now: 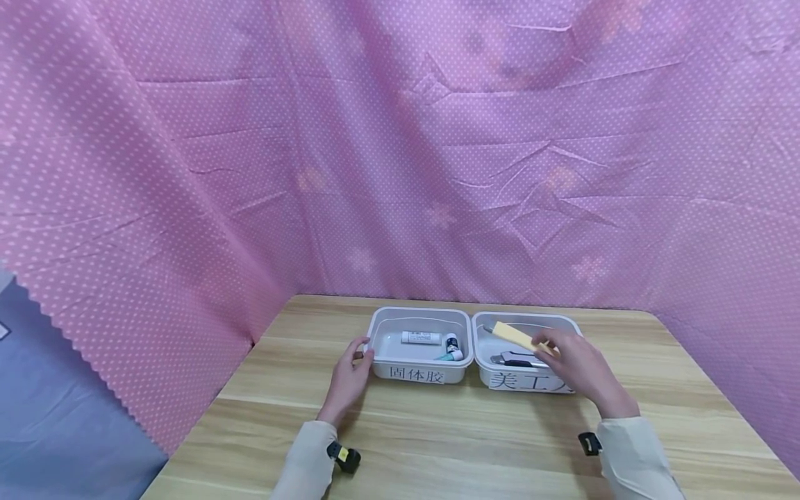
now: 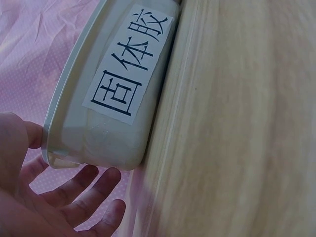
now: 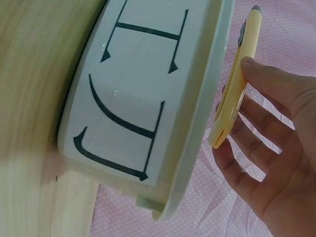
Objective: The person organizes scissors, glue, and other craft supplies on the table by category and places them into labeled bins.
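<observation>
My right hand (image 1: pixel 582 367) holds a yellow utility knife (image 1: pixel 514 336) between thumb and fingers, above the right white bin (image 1: pixel 528 317). The right wrist view shows the knife (image 3: pixel 237 86) tilted, just past the bin's rim. Inside that bin lies a dark and grey utility knife (image 1: pixel 521 360), partly covered by my hand. My left hand (image 1: pixel 347 382) grips the left white bin (image 1: pixel 455 376) at its left edge, thumb on the rim and fingers around the corner. That bin contains a white glue stick (image 1: pixel 421 337), a dark one (image 1: pixel 451 342) and a teal one with a white cap (image 1: pixel 453 356).
Both bins stand side by side on a wood-grain table (image 1: pixel 412 444), with printed paper labels (image 1: pixel 416 375) on their fronts. A pink dotted curtain (image 1: pixel 400 173) hangs behind the table and along its sides. Black straps with small devices (image 1: pixel 345 456) sit at both wrists.
</observation>
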Demonstrator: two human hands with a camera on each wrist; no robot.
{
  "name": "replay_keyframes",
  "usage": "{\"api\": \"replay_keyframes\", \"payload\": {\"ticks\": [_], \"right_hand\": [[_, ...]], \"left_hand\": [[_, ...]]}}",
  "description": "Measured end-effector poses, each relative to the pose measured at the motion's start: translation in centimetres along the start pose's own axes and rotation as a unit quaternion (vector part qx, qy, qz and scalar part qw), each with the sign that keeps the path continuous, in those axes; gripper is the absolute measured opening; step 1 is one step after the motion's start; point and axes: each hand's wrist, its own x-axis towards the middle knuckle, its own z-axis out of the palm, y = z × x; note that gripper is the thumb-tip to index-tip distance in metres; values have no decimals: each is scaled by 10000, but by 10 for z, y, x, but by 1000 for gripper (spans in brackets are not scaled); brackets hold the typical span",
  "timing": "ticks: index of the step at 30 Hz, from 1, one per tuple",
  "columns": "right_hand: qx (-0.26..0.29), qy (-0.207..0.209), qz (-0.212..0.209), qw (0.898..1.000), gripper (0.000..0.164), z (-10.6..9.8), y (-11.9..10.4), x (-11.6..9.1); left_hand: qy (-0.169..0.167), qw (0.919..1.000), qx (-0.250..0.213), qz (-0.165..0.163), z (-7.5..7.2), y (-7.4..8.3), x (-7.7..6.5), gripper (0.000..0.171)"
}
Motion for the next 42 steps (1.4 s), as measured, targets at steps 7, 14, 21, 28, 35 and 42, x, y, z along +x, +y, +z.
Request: {"api": "replay_keyframes", "payload": {"ticks": [7, 14, 21, 28, 35, 42], "right_hand": [[19, -96, 111, 9999, 17, 2, 3, 0], [26, -158, 178, 9997, 15, 5, 6, 0], [38, -155, 109, 9998, 13, 8, 8, 1], [30, -119, 22, 9999, 10, 9, 10, 1], [79, -47, 7, 10000, 10, 11, 10, 1], [128, -106, 79, 9998, 11, 9, 8, 1]], "left_hand": [[-2, 10000, -1, -56, 0, 0, 0, 39], [-8, 10000, -15, 28, -1, 1, -2, 40], [-6, 10000, 21, -29, -1, 1, -2, 40], [12, 10000, 34, -46, -1, 0, -1, 39], [31, 10000, 36, -18, 0, -1, 0, 39], [29, 10000, 24, -6, 0, -2, 0, 38]]}}
